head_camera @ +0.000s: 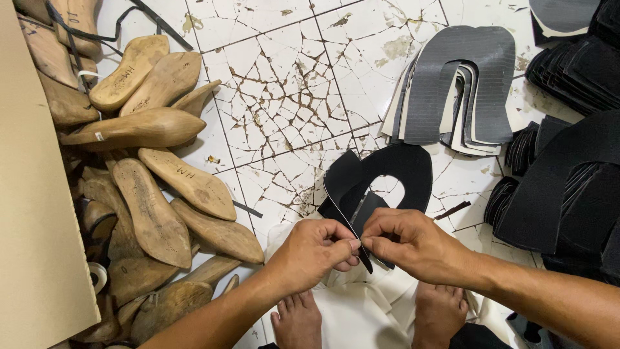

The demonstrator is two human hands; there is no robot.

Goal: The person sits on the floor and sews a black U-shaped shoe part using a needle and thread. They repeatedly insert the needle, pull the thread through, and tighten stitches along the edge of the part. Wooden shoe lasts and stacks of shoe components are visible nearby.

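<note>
Over cracked white tiles (284, 97), left hand (313, 249), right hand (410, 242) pinching black U-shaped cutout (387, 171)

A shoemaking workshop: wooden shoe lasts (148, 161) heaped (cracked-tile floor (284, 97)) beside cut uppers (462, 84)

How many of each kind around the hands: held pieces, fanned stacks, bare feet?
Black horseshoe-shaped shoe upper piece, pinched by left hand and right hand: 1
Fanned stack of grey horseshoe-shaped pieces: 1
Bare feet: 2
Total: 4
</note>
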